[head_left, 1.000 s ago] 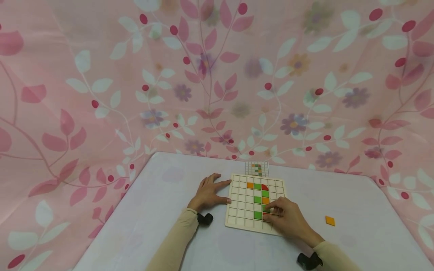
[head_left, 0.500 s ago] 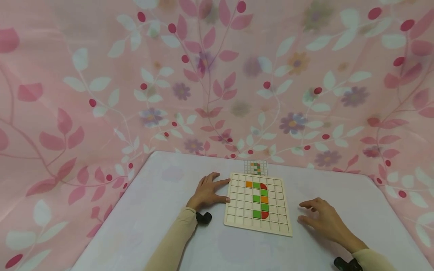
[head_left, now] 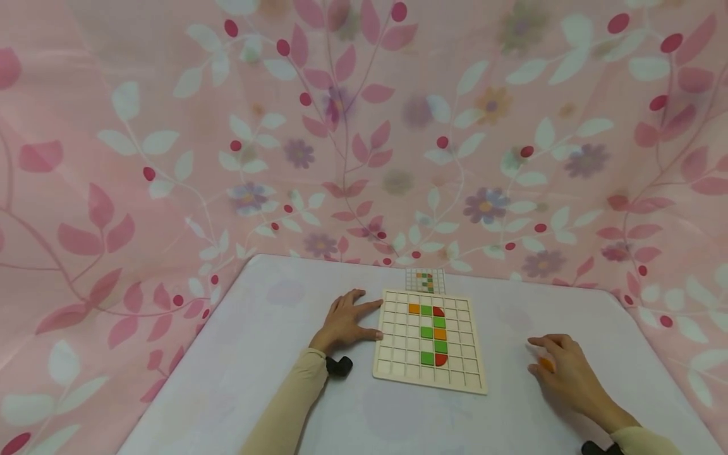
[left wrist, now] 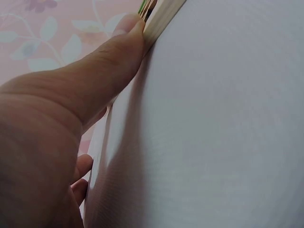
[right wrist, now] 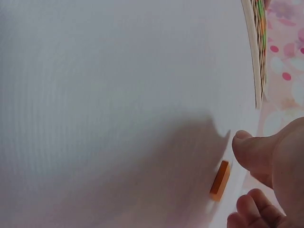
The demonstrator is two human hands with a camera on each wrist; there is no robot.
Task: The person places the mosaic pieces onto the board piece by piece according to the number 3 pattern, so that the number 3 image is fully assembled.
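Observation:
A pale wooden grid board (head_left: 462, 341) lies on the table, with orange, green and red tiles set in several of its squares. The red tiles, one upper (head_left: 438, 311) and one lower (head_left: 440, 359), each have a rounded corner. At the board's left edge rests my left hand (head_left: 345, 322), thumb and index finger extended against the rim; the left wrist view shows the thumb (left wrist: 109, 61) on that rim. My right hand (head_left: 569, 373) hovers right of the board, thumb and fingers apart. A loose orange tile (right wrist: 221, 181) lies on the table by them, partly hidden in the head view.
Behind the board lies a small pattern card (head_left: 411, 281) printed with a coloured grid. A white cloth covers the table (head_left: 318, 417). Pink floral fabric (head_left: 364, 158) hangs along its back and sides.
My right hand has left the lower red tile on the board and moved right, over to the loose orange tile. The left hand stays at the board's edge.

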